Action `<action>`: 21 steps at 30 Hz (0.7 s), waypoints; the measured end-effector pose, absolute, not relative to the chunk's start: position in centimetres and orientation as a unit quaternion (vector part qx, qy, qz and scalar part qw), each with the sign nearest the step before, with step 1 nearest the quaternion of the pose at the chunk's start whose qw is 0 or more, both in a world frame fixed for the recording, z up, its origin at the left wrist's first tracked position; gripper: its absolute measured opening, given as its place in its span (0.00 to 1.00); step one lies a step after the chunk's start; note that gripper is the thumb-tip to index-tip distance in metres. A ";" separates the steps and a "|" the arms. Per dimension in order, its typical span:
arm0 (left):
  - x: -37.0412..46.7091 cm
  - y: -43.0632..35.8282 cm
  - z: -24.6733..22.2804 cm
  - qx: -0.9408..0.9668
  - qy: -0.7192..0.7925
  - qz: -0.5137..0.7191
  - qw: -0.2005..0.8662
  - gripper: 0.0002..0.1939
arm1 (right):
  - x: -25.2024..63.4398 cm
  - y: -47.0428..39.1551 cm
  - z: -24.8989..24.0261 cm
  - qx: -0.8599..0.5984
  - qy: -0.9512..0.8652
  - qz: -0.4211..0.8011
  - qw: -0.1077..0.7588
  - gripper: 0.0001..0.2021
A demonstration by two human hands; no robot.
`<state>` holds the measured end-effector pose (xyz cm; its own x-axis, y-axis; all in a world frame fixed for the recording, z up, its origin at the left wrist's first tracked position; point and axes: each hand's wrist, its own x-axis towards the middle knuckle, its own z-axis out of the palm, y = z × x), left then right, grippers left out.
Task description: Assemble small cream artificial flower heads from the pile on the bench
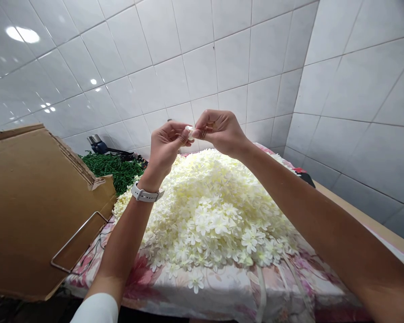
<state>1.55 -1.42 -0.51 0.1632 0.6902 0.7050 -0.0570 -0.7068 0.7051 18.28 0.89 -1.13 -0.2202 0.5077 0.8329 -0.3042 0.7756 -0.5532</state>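
A small white piece (189,130) sits between the two grips, pinched at the fingertips; the fingers cover too much of it to tell its exact shape. The left grip (164,144) is closed on one side of it with thumb and forefinger, the other fingers curled in. The right grip (222,133) is closed on the opposite side, thumb meeting forefinger. Both grips are raised above the far part of a big heap of white flowers (218,215), which have pale yellow centers.

The heap spreads below both grips and toward the person, with one flower (195,282) lying nearest the front edge, well apart from the grips. Under it is the tabletop (229,296), covered in pink and white flowered cloth. A pale watch (144,194) circles the wrist just below the left grip.

To the left of the left grip are a tangle of green strands (111,172) and, behind it, a dark blue object with a silvery end (97,144). Farther left and closer to the person stands a cardboard box (43,211). A white tiled wall (195,27) rises beyond both grips.
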 end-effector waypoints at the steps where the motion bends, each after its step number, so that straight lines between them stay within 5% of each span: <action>1: 1.7 -1.4 -0.6 0.692 0.228 0.617 0.297 0.20 | 18.2 0.9 -1.2 -0.076 -0.711 0.316 0.624 0.21; 10: 0.5 -0.8 0.1 0.628 0.252 0.697 0.239 0.10 | 18.6 1.1 -0.8 -0.077 -0.688 0.294 0.658 0.19; 21: 1.3 -1.2 -0.1 0.632 0.219 0.693 0.269 0.17 | 18.6 1.5 -0.8 -0.078 -0.637 0.386 0.663 0.30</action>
